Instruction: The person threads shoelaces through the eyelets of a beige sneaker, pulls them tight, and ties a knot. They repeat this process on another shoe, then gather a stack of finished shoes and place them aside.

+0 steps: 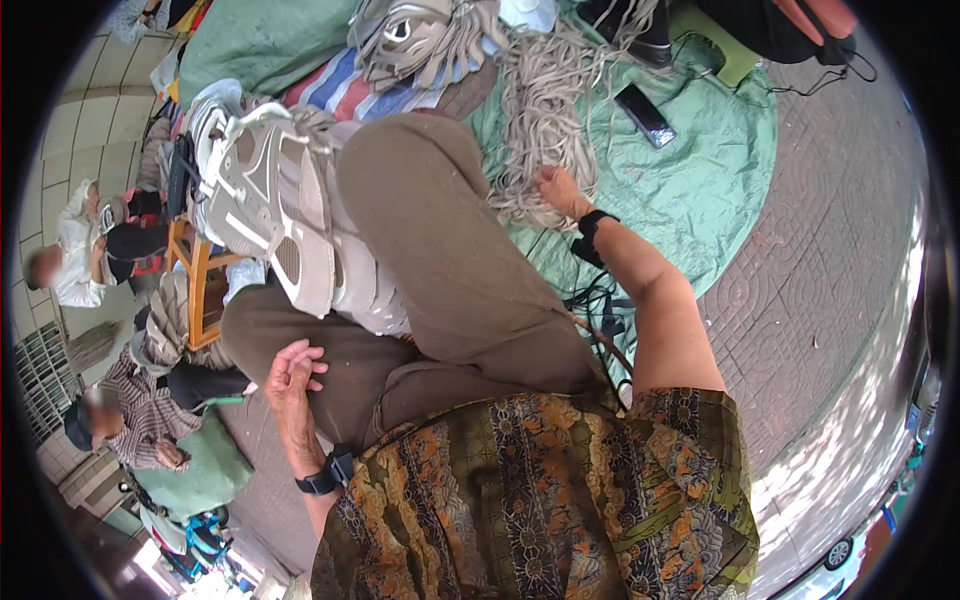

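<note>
My right hand [562, 192] is down at the near end of a long heap of grey-beige shoelaces [545, 110], its fingers closed on some of the laces. Over my left thigh hovers my left hand [292, 375], fingers loosely bent and apart, with nothing seen in it. A stack of grey and white sneaker uppers [275, 195] leans between my legs, just beyond the left hand. More beige uppers [415, 45] lie in a bunch past my knees.
Green sheeting [690, 180] covers the ground on the right, with a phone [646, 115] on it. A wooden stool [200, 285] stands left of the uppers. Two people sit at the left, one in white [78, 245], one in stripes [150, 410]. Patterned paving [830, 250] lies right.
</note>
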Tool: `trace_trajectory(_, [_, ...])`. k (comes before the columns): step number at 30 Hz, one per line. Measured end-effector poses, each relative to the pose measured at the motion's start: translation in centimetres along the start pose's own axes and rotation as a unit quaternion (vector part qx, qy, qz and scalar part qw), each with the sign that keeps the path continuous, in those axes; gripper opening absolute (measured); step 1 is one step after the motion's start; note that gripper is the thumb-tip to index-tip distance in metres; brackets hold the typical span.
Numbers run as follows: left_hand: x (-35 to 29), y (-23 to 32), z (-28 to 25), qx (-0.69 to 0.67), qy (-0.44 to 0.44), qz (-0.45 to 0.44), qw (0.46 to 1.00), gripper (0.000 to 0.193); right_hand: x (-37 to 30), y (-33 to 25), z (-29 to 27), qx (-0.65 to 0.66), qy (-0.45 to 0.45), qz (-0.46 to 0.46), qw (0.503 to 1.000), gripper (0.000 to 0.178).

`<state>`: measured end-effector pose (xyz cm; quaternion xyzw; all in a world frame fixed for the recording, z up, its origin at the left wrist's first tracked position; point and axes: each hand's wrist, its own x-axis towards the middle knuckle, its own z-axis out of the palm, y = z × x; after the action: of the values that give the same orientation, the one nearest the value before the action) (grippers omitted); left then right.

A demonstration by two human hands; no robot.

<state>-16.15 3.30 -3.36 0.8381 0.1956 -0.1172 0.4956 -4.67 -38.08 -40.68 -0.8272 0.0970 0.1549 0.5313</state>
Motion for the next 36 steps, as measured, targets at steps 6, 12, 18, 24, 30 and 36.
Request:
trace_trajectory(6, [-0.4, 0.7, 1.4, -0.119, -0.099, -0.003, 0.988, 0.024, -3.4, -7.7, -3.5, 0.321, -0.021, 0.014, 0.947, 0.015])
trace_trajectory(12, [-1.7, 4.6, 3.2, -0.054, -0.158, 0.107, 0.980, 0.026, -7.9, -17.0, -7.3, 0.227, -0.057, -0.130, 0.964, 0.018])
trace_trajectory(18, [-3.9, 8.1, 4.0, 0.006, -0.160, 0.246, 0.956, 0.027, -15.7, -28.6, -10.9, 0.133, -0.095, -0.347, 0.924, 0.009])
trace_trajectory(24, [-5.3, 11.7, 6.9, 0.068, -0.178, 0.403, 0.895, 0.046, -21.9, -33.2, -8.6, 0.073, -0.178, -0.518, 0.833, 0.010])
trace_trajectory(30, [-5.1, 11.7, 8.6, 0.098, -0.296, 0.326, 0.892, 0.059, -23.0, -33.0, -7.1, 0.075, -0.235, -0.527, 0.814, 0.011])
trace_trajectory(36, [-4.5, 11.4, 9.6, 0.061, -0.338, 0.284, 0.895, 0.052, -23.3, -32.3, -8.4, 0.095, -0.263, -0.474, 0.835, 0.009])
